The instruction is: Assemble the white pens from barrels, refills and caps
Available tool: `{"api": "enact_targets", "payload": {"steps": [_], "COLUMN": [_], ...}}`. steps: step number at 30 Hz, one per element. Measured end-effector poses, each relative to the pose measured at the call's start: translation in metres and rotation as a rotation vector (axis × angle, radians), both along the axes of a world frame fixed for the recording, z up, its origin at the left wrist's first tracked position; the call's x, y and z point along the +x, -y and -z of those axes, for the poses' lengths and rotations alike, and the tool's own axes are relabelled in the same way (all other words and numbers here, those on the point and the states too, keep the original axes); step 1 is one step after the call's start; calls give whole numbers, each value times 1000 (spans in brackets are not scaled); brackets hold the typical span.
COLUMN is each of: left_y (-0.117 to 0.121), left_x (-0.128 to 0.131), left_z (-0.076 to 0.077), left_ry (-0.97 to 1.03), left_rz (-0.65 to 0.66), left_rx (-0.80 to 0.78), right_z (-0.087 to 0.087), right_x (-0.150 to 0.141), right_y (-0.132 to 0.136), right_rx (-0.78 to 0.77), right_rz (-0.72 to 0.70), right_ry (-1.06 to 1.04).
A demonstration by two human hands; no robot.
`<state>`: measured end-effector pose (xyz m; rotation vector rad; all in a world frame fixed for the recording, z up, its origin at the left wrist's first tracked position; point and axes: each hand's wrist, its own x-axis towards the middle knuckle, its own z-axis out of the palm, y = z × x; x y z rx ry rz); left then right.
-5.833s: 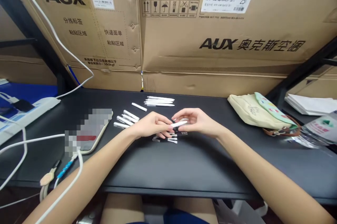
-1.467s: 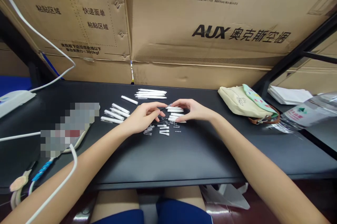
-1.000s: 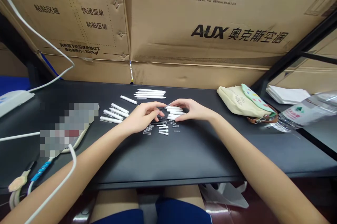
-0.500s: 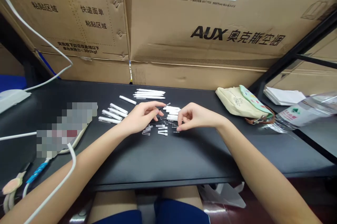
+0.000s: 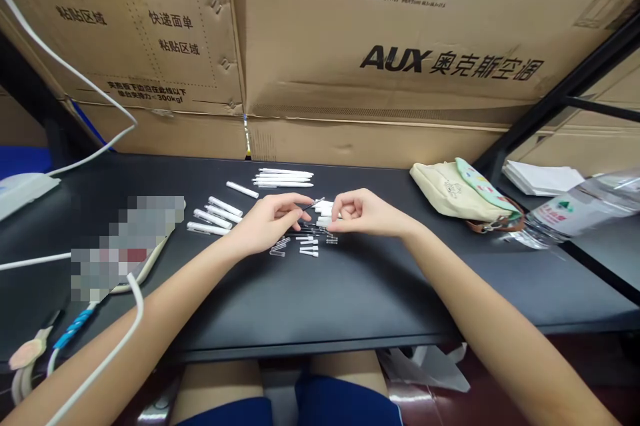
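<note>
My left hand (image 5: 267, 221) is closed in a pinch on a thin dark pen refill (image 5: 313, 204), whose tip points up and to the right. Close to that tip is my right hand (image 5: 357, 211), thumb and forefinger together; anything between them is too small to make out. Below the fingers lie more dark refills (image 5: 306, 230), small metal springs (image 5: 332, 238), white pen tips (image 5: 309, 251) and clear clips (image 5: 279, 247). White pen barrels (image 5: 324, 207) lie behind, partly covered by the right hand.
White pens (image 5: 284, 179) lie in a row at the back, and several white pen parts (image 5: 215, 216) to the left. A blurred-out item (image 5: 125, 246) and cables are further left. On the right are a pouch (image 5: 460, 193), papers (image 5: 543, 178) and a plastic bottle (image 5: 575, 216). Cardboard boxes (image 5: 320, 79) stand behind.
My right hand has risen from the springs and moved slightly left, nearer to the refill's tip. The left hand has stayed almost in place with the refill.
</note>
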<state>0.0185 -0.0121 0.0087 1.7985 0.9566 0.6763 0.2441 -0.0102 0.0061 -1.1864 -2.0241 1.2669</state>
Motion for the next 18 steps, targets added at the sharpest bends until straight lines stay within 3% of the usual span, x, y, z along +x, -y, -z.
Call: {"api": "enact_targets", "payload": {"steps": [4,11,16,18], "left_y": [-1,-1,-2,-3], "left_x": [1,0,1,1], "left_z": [5,8,4,3], "left_ry": [12,12,35,62], "left_rz": [25,57,-74,-140], "left_rx": [13,39,36,42], "right_z": [3,9,6,4], "right_x": [-10,-15,-3,0], "right_y": [3,2,-4,-4], "right_rx": [-23,-17,108,160], "right_rz": [132,175,290,250], "right_ry": [-190,-286,-319,-217]}}
